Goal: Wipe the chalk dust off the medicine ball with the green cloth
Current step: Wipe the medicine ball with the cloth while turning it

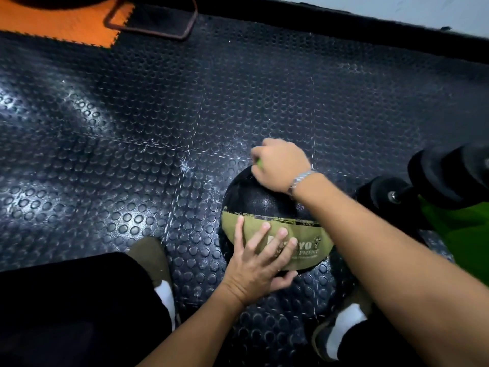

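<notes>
Green cloth [260,162] under right-hand fingers [260,169], atop ball [264,202]

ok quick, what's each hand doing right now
left hand: open, flat on the medicine ball
right hand: closed on the green cloth

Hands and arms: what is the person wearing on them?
Both arms are bare, with no sleeves and no gloves on either hand. The right hand has a silver metal watch band around its wrist. The left hand wears nothing that shows, no ring or band.
</notes>
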`<state>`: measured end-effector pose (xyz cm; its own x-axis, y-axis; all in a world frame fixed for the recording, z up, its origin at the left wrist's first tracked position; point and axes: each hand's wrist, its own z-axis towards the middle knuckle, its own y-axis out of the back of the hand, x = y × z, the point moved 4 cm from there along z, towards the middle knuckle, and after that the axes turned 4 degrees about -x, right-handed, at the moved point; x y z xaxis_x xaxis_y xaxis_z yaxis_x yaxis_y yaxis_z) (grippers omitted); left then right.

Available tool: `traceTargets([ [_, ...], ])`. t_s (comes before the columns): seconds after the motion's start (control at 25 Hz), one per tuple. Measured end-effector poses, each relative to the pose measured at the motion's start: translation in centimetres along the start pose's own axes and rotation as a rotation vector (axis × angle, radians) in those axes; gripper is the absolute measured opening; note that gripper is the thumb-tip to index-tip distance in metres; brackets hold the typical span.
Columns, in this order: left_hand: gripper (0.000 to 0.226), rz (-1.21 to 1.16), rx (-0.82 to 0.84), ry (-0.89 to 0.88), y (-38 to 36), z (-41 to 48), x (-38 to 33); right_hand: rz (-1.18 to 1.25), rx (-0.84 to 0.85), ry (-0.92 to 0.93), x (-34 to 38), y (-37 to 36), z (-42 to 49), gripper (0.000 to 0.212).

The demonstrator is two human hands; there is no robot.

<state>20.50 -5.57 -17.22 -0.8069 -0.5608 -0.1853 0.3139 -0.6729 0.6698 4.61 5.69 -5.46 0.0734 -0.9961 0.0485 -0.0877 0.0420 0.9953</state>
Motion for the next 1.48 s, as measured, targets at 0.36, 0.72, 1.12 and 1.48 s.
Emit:
traceTargets([
  [0.36, 0.076, 0.004, -0.004, -0.014, 0.8, -2.5, 0.1, 0.117, 0.113, 0.416, 4.3, 0.3, -4.0, 0.013],
  [0.72, 0.062, -0.044, 0.162, 0.029, 3.4, -1.5, -0.1, 0.132, 0.017, 0.159, 1.6, 0.3, -6.5, 0.034],
  [1.12, 0.056, -0.008, 0.37, -0.169, 3.4, 2.7, 0.1, 0.431, -0.406, -0.148, -0.5, 3.6, -7.0, 0.02],
  [1.48, 0.049, 0.016, 0.334, -0.204, 2.1, 2.1, -0.3, 0.086, -0.151, -0.017, -0.3, 0.8, -6.8, 0.036],
])
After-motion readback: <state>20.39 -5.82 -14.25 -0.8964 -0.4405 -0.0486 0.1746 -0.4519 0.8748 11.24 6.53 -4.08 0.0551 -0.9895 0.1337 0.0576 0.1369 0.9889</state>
